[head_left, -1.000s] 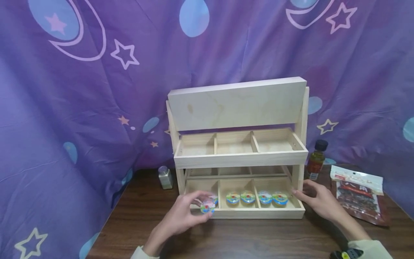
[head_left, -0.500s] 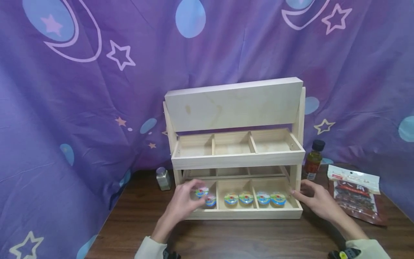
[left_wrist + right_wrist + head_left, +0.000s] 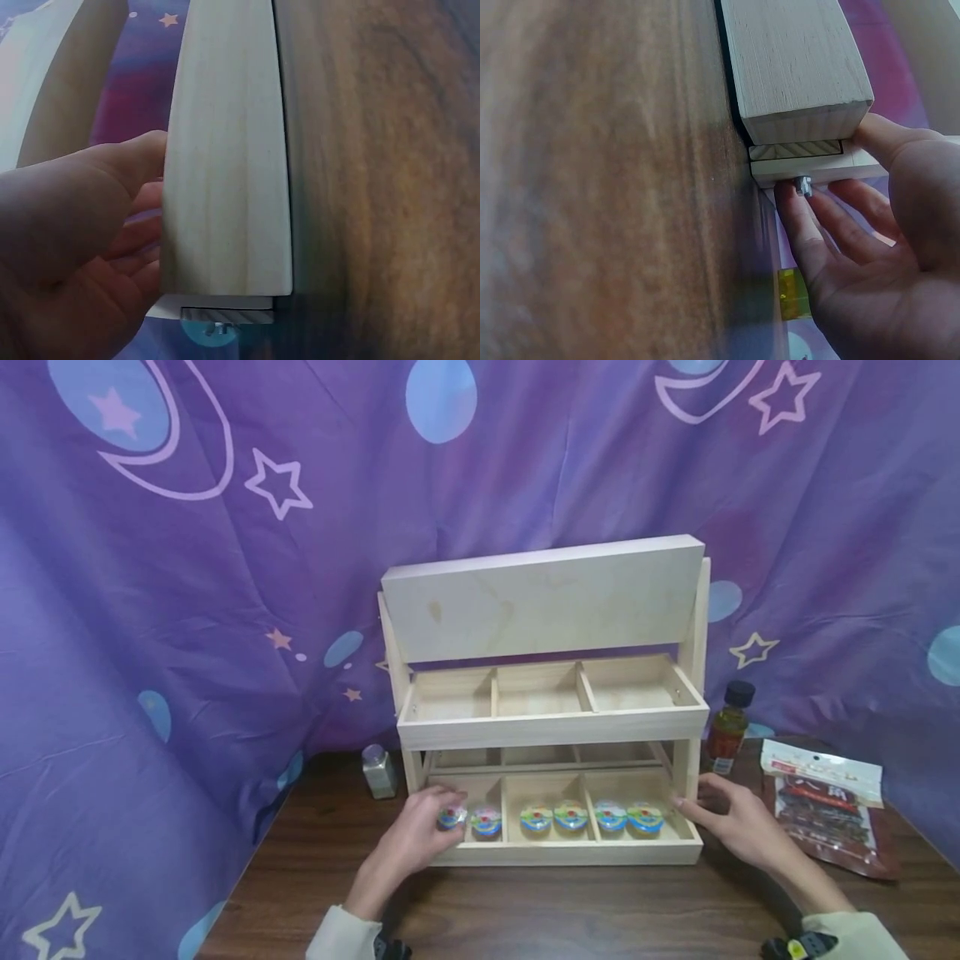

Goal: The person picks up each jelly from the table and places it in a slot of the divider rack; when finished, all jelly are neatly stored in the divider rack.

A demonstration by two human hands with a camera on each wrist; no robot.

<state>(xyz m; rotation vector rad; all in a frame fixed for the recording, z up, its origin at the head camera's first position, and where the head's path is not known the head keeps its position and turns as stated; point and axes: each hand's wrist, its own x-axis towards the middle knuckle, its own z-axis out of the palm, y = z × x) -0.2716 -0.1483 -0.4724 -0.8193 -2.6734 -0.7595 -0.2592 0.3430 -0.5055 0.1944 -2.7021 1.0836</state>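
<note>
A two-tier wooden rack stands on the table, each tier split into three compartments. My left hand reaches into the lower left compartment, thumb and fingers around a small jelly cup with a printed lid. Beside that cup sits another jelly cup. Two more cups are in the middle compartment and two blue-rimmed ones in the right. My right hand grips the rack's lower right side, thumb at the front, fingers outside near a bolt. In the left wrist view, the front board hides the cups.
A small shaker jar stands left of the rack. To the right are a dark-capped bottle and a bag of star anise on the brown table. A purple curtain hangs behind.
My left hand has carried a jelly cup from in front of the tray into the lower left compartment, then shifted it left and down beside the other cup. My right hand stays on the rack.
</note>
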